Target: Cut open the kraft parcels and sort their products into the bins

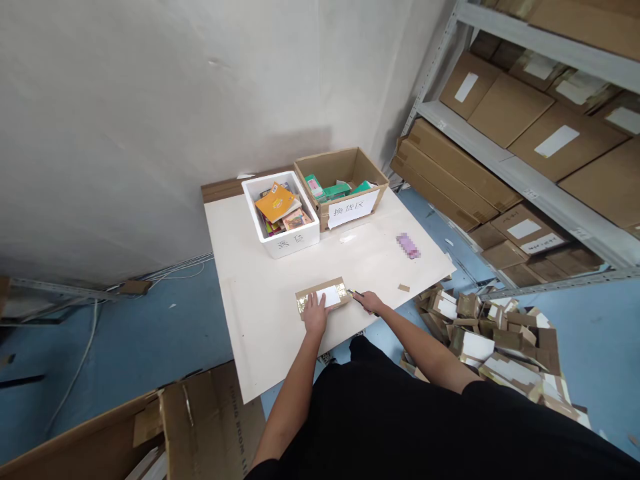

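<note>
A small flat cardboard parcel (pixel 325 295) with a white label and shiny tape lies near the front of the white table (pixel 260 287). My left hand (pixel 314 312) rests flat on the parcel's left part, fingers spread. My right hand (pixel 369 301) is closed round a thin dark tool (pixel 356 294), perhaps a knife or pen, whose tip points at the parcel's right end.
A white foam box (pixel 281 215) of colourful packets and a labelled brown carton (pixel 341 187) stand at the table's back. A small pink item (pixel 409 245) lies to the right. Torn cardboard is piled on the floor (pixel 495 340). Shelves of cartons (pixel 520 127) stand right; an open carton (pixel 165 427) sits front left.
</note>
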The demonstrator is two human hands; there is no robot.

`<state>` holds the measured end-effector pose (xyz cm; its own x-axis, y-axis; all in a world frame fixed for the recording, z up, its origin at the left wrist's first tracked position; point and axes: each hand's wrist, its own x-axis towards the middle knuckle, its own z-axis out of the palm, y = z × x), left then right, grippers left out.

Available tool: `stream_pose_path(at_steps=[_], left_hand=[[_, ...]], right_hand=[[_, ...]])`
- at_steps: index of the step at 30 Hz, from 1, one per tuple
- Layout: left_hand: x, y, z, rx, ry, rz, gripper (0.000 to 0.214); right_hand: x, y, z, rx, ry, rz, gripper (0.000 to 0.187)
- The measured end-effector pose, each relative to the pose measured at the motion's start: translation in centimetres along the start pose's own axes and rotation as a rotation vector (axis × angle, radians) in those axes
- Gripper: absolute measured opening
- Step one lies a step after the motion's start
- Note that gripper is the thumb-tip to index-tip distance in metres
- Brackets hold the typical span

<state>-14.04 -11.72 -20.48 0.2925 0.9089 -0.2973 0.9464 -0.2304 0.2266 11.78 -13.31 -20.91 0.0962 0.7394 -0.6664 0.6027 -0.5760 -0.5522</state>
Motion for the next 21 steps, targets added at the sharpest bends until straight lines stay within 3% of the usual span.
stream_pose_path(at_steps=[4,8,11,16,19,21], left_hand=[[0.5,0.0,-1.1,-0.01,-0.018,-0.008,0.058],[2.6,-1.6,-3.1,-0.018,-0.052,0.004,0.056],[4.4,-3.5,-4.2,0.018,-0.104,0.026,0.076],[5.9,-4.6,-4.5,0.023,-0.226,-0.06,0.078],[6.1,-3.4,-4.2,0.034,-0.261,-0.166,0.079],[6.1,-2.2,-3.9,0.027,-0.269,-0.226,0.078]], right_hand=[[-1.1,2.4,-0.2,0.013,-0.015,0.018,0.065],[-0.7,4.5,0.5,0.275,0.191,0.179,0.064],[0.4,5.3,0.0,0.263,0.297,0.237,0.047],[3.8,5.9,-4.4,0.217,0.326,0.193,0.029],[6.4,5.9,-7.3,0.198,0.362,0.199,0.042],[7.8,5.5,-8.2,0.186,0.395,0.224,0.053]])
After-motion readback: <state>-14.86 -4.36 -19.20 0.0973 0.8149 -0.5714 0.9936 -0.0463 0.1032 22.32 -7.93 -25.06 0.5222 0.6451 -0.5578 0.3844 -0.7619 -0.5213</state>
